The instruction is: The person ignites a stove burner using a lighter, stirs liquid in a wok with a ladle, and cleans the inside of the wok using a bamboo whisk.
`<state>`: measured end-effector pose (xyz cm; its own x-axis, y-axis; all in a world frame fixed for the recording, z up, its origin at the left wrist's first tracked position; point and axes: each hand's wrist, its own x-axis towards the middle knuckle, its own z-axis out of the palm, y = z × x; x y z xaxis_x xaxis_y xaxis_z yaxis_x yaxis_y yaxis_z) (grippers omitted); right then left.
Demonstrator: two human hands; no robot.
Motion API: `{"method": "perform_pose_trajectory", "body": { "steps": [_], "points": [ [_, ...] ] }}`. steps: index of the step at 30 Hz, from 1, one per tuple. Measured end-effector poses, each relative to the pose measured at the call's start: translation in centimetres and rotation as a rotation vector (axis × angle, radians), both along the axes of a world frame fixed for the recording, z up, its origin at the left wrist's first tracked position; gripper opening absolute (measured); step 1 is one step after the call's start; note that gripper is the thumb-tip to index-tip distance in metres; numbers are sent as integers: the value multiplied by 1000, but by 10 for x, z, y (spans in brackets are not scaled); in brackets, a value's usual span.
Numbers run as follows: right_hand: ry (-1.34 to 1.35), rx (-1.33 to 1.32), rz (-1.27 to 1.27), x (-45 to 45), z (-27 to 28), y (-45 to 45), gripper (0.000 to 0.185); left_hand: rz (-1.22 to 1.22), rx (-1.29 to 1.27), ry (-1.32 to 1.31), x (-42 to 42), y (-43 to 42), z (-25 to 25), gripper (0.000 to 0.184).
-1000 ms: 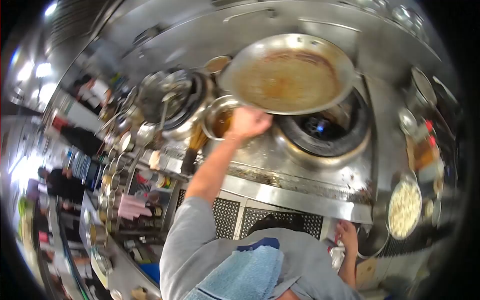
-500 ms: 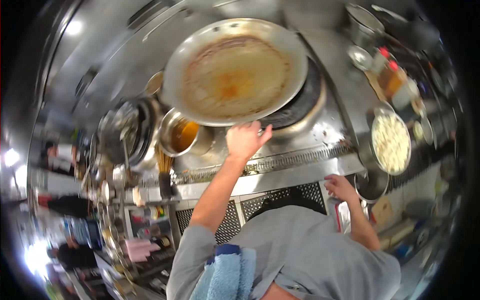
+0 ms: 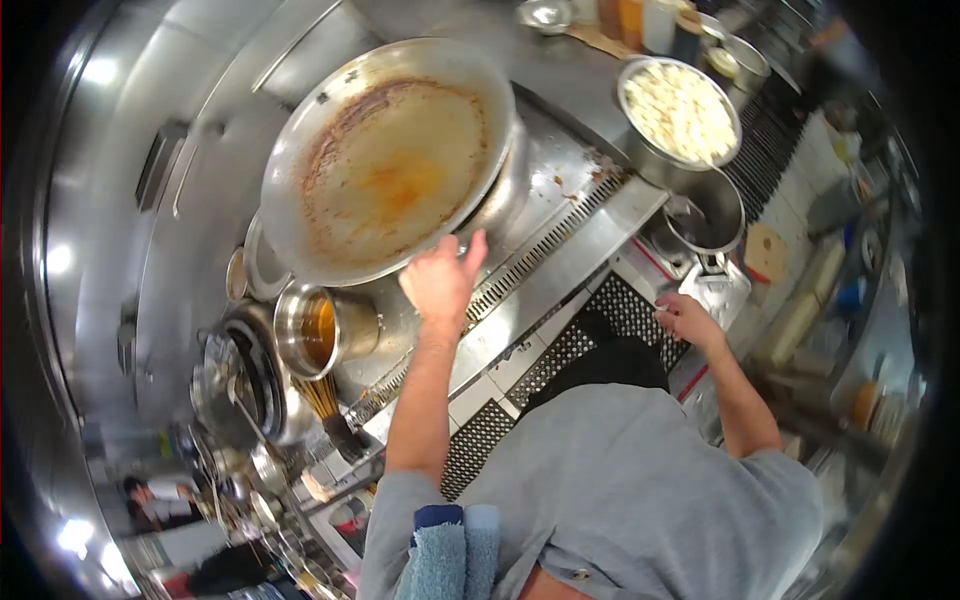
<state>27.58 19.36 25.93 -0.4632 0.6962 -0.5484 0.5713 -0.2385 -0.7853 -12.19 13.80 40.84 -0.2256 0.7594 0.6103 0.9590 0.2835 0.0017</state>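
Note:
My left hand [image 3: 440, 278] is closed at the near rim of a large wok [image 3: 480, 90], its thumb pointing up. The grip spot itself is hidden behind my fingers. Thin liquid with an orange patch and browned residue lies in the wok, which sits tilted at the stove's burner. My right hand [image 3: 690, 320] hangs in front of the counter edge, fingers loosely curled and partly apart, with no held thing visible. Nearest to it is a metal pot [image 3: 735, 215] with a dark inside.
Left of the wok stand a steel pot [image 3: 355, 325] of orange liquid and a bamboo brush [image 3: 322, 400]. A bowl of white cut pieces [image 3: 680, 110] is at the right, near bottles [image 3: 658, 25]. Perforated mats [image 3: 478, 445] cover the floor. Another person [image 3: 160, 505] is far left.
My view has turned, so the stove now runs diagonally. The wok has shifted left relative to the burner, my left hand still at its rim. My right hand remains apart from the counter.

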Motion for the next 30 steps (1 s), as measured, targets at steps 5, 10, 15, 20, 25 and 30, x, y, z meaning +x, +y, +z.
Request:
{"method": "perform_pose_trajectory", "body": {
  "steps": [5,10,15,20,25,30],
  "points": [
    [-126,-95,-188,29,-14,-119,34,-77,17,10,-22,-16,-1,48],
    [-131,-143,-195,42,-42,-210,36,-33,-97,-150,-14,-7,-3,54],
    [-60,-109,-249,48,-43,-228,35,-13,-70,-87,-8,-5,-4,53],
    [-91,-25,-350,70,-53,-230,35,-160,23,-82,5,-23,-7,48],
    [-52,-109,-679,96,-64,-254,34,-650,-269,-449,112,-85,-66,32],
    [-3,-450,-792,110,-157,-285,35,-810,-1323,-752,160,-130,-282,40]
  ]
}}
